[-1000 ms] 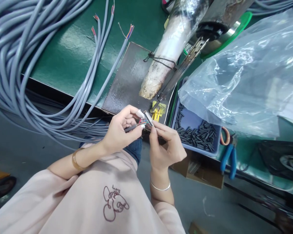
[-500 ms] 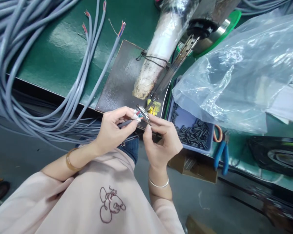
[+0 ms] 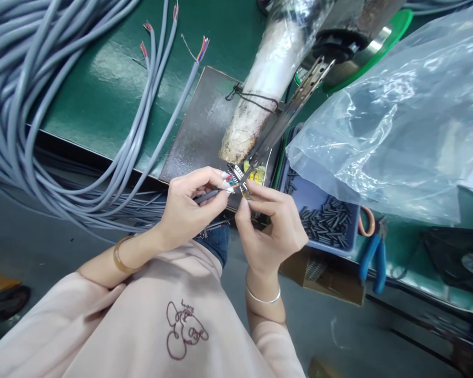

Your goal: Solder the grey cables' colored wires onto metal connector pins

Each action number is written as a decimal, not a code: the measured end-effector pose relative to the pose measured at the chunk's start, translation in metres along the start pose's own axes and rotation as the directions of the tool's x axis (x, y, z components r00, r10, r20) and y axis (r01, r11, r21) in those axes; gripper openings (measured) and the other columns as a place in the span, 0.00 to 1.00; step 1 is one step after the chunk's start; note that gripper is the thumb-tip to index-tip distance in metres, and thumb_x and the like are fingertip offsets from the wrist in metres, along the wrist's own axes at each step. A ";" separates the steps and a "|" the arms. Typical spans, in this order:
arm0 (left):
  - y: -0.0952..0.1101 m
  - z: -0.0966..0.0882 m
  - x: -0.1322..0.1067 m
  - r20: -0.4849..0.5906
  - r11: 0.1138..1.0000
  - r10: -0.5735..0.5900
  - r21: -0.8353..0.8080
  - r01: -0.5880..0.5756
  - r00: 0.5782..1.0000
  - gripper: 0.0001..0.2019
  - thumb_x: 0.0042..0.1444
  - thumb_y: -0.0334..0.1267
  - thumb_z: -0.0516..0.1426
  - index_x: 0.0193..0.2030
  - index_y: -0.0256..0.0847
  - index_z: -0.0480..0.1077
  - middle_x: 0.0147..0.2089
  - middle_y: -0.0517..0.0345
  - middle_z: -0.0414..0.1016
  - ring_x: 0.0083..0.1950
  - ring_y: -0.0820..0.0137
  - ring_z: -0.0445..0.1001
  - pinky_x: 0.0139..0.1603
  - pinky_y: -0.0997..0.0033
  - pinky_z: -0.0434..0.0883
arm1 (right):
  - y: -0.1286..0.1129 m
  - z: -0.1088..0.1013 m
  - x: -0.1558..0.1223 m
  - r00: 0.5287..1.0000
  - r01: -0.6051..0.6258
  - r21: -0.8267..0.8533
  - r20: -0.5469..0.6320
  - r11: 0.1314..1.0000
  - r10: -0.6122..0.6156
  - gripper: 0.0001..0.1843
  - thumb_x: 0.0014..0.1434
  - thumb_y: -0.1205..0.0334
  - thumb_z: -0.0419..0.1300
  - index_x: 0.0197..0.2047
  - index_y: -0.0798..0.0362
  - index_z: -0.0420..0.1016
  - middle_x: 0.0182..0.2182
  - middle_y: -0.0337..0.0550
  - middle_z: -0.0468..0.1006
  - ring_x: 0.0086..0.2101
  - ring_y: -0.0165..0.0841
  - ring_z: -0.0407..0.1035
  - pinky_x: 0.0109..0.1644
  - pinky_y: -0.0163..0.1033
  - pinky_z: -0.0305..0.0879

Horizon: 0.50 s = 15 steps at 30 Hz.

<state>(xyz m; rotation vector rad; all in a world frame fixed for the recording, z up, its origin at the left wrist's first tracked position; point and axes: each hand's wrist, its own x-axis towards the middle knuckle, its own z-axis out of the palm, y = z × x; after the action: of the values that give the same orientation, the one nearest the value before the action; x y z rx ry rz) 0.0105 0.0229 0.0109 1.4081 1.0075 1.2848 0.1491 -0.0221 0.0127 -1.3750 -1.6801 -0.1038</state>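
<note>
My left hand (image 3: 195, 205) pinches a grey cable (image 3: 207, 196) close to its stripped end. Thin coloured wires (image 3: 232, 181) fan out from the fingertips to a small metal multi-pin connector (image 3: 238, 173). My right hand (image 3: 270, 220) is closed, its thumb and fingers gripping the connector's near end. A dark soldering iron (image 3: 274, 131) slants down from above, its tip over the connector where the wires meet the pins. Whether the tip touches a pin I cannot make out. Behind the connector lies a yellow sponge (image 3: 259, 173).
Grey cables (image 3: 11, 105) loop over the left side. A plastic-wrapped tube (image 3: 256, 89) hangs above a dark plate (image 3: 205, 113). Right are a blue bin (image 3: 350, 231) of short black sleeves, blue-handled pliers (image 3: 372, 257) and a clear plastic bag (image 3: 386, 131).
Both hands have brought the connector and wires slightly closer to the soldering iron, so its tip now overlaps them. The whole view has shifted a little, with the bench things appearing further right.
</note>
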 end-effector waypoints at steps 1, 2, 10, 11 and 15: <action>0.001 0.000 0.000 -0.003 1.000 0.004 -0.004 -0.004 1.000 0.03 0.52 0.29 0.61 0.28 0.38 0.73 0.33 0.58 0.80 0.25 0.80 0.70 0.25 0.81 0.67 | 0.000 0.000 0.000 1.000 0.002 0.001 -0.002 1.000 -0.002 0.09 0.60 0.72 0.65 0.36 0.49 0.71 0.41 0.41 0.85 0.41 0.32 0.81 0.45 0.38 0.79; 0.002 0.000 0.001 -0.005 1.000 0.004 -0.006 -0.004 1.000 0.03 0.51 0.29 0.61 0.28 0.38 0.73 0.33 0.58 0.80 0.25 0.80 0.70 0.25 0.81 0.67 | 0.000 0.000 0.001 1.000 0.007 -0.001 -0.001 1.000 -0.007 0.09 0.60 0.72 0.65 0.37 0.49 0.72 0.41 0.41 0.85 0.41 0.32 0.81 0.46 0.38 0.79; -0.004 -0.003 -0.001 0.055 0.999 -0.024 0.023 0.023 0.998 0.03 0.53 0.28 0.61 0.29 0.37 0.73 0.33 0.57 0.80 0.28 0.78 0.73 0.28 0.80 0.69 | 0.000 0.000 -0.002 0.997 0.068 -0.048 0.028 0.997 -0.066 0.11 0.58 0.74 0.65 0.34 0.50 0.69 0.42 0.44 0.86 0.40 0.30 0.81 0.44 0.33 0.79; -0.004 -0.004 -0.002 0.058 0.999 -0.021 0.031 0.019 0.998 0.03 0.53 0.28 0.60 0.29 0.37 0.72 0.33 0.56 0.80 0.28 0.77 0.73 0.29 0.79 0.70 | -0.001 0.000 -0.003 0.997 0.071 -0.048 0.027 0.996 -0.070 0.11 0.58 0.74 0.65 0.34 0.50 0.69 0.41 0.45 0.86 0.39 0.30 0.81 0.44 0.32 0.78; -0.006 -0.006 -0.003 0.071 0.994 0.072 0.077 -0.077 0.995 0.04 0.55 0.26 0.60 0.31 0.37 0.73 0.34 0.56 0.80 0.31 0.76 0.76 0.31 0.79 0.71 | -0.001 0.001 -0.003 0.998 0.062 -0.042 0.013 0.997 -0.061 0.10 0.59 0.74 0.65 0.34 0.51 0.69 0.40 0.46 0.86 0.39 0.29 0.81 0.44 0.31 0.77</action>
<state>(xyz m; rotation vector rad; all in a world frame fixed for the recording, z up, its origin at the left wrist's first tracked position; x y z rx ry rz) 0.0048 0.0217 0.0044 1.5533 0.9779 1.2537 0.1477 -0.0243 0.0108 -1.3577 -1.7393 -0.1679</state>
